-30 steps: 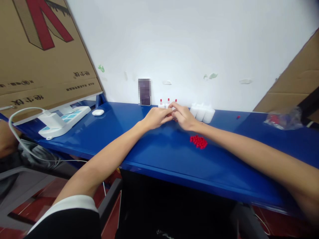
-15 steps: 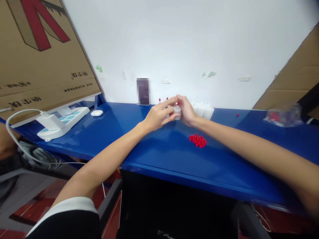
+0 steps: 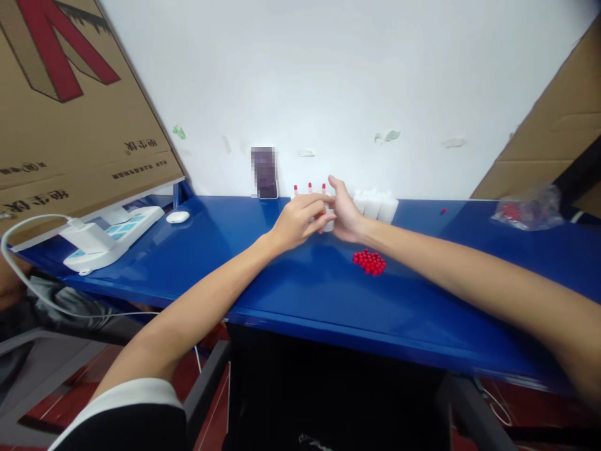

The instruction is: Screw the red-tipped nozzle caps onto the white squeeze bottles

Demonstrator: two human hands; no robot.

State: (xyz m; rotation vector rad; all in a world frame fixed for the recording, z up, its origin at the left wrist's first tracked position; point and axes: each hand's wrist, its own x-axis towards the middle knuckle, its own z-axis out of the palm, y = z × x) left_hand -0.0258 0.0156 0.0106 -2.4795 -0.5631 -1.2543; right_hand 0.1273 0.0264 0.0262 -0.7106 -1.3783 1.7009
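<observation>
My left hand (image 3: 300, 220) reaches to the middle of the desk's back, its thumb and fingers closed about a small white bottle (image 3: 329, 224). Right beside that bottle is my right hand (image 3: 346, 214), with its thumb raised and apart; its other fingers are partly hidden. Just behind my hands show several red-tipped bottle tops, one a red cap (image 3: 310, 185). A group of white bottles without red caps (image 3: 379, 207) stands to the right of my right hand. Nearer me lies a pile of small red caps (image 3: 370, 262).
The blue desk (image 3: 300, 307) meets a white wall. A phone (image 3: 265, 173) leans there. To the left are a white earbud case (image 3: 178, 217) and a power strip (image 3: 117, 241) with a charger. A clear bag (image 3: 528, 210) and a single red cap (image 3: 444, 211) lie right.
The bottle between my hands has gone from tilted to about upright. My right thumb has lifted away from my left fingers. The whole view has shifted slightly.
</observation>
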